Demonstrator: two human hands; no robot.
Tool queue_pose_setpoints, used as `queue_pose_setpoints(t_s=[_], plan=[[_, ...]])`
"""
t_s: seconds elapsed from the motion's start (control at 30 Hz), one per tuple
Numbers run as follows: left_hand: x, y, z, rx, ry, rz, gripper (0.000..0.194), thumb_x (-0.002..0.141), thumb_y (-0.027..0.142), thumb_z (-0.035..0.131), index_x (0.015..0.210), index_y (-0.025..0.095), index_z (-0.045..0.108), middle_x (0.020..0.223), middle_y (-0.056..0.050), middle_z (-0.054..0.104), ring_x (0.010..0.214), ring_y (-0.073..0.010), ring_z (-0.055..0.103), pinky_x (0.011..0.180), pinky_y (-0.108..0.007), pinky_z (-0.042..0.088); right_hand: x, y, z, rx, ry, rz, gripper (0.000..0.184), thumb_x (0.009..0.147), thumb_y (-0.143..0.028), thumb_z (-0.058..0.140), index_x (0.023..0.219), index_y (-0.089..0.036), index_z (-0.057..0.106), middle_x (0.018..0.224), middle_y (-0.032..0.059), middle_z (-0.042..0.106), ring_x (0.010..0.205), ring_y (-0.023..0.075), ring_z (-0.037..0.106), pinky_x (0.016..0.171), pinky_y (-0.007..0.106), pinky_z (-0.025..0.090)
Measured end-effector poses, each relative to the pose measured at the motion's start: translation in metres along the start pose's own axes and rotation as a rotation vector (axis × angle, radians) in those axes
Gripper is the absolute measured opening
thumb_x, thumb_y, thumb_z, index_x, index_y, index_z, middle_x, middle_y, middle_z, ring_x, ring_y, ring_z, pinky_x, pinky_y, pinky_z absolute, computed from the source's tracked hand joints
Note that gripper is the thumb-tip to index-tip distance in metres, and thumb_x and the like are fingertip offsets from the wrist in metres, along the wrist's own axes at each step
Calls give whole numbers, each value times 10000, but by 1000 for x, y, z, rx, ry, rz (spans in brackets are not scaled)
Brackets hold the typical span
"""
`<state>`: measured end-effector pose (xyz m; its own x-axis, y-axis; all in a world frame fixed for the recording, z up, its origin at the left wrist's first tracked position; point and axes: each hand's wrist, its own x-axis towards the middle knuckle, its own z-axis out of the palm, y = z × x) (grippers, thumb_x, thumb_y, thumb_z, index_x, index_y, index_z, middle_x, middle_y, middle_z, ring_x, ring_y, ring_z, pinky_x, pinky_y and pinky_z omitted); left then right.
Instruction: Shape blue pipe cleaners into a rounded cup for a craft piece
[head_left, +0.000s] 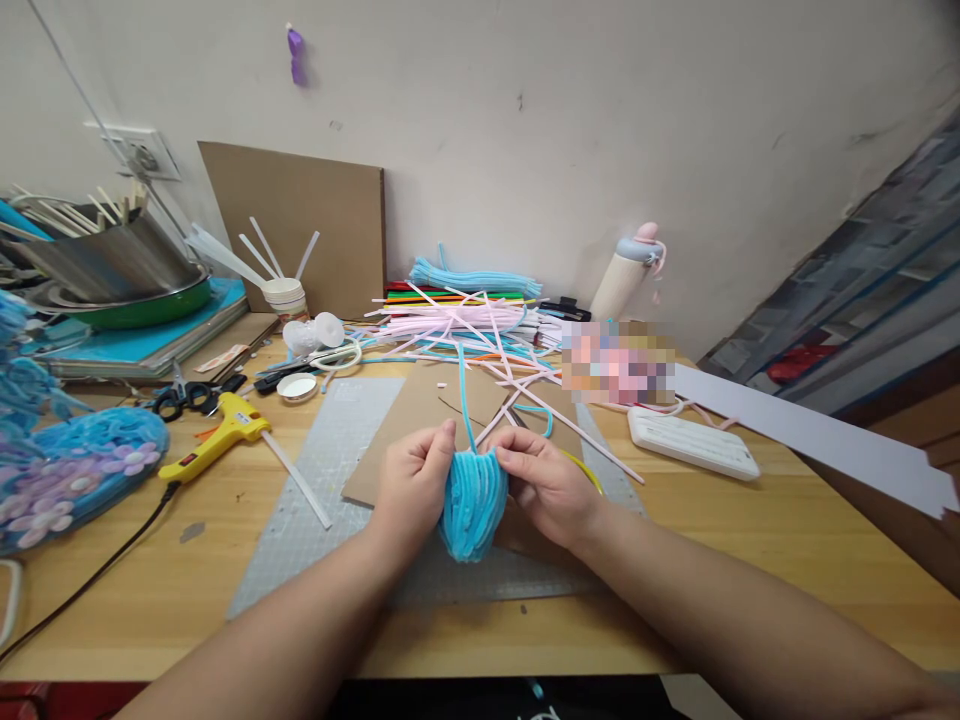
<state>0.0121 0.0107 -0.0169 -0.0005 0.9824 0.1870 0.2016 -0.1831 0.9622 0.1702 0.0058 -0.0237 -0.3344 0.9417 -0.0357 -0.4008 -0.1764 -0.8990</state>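
Between my two hands is a rounded blue bundle of bent pipe cleaners [474, 510], held above the work surface. One blue stem sticks up from its top. My left hand [416, 470] is closed on the bundle's left side, its thumb pointing up along the edge. On the right, my right hand [551, 480] pinches the upper right edge with thumb and fingers. Behind and below them lie a sheet of brown cardboard [382, 455] and a grey cutting mat [289, 550]. The fingers behind the bundle are hidden.
A yellow glue gun [217, 440] with a glue stick lies to the left, near scissors [184, 395]. Loose pink pipe cleaners [450, 325] pile up at the back. A white power strip [694, 443] and a leaning bottle [624, 275] are on the right.
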Motion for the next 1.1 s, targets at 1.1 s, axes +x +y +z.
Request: queue_pose_setpoints(t_s=[1.1], plan=[[-13,0,2,216,-54,315,389,949,337,367,586,204,328,556,38,342,533,-118,366,536,-258,289,-22,6,20,-975,98,-651,106,942,-257,423,949,-206,515,965,66,513,929,195,493,833,359,398]])
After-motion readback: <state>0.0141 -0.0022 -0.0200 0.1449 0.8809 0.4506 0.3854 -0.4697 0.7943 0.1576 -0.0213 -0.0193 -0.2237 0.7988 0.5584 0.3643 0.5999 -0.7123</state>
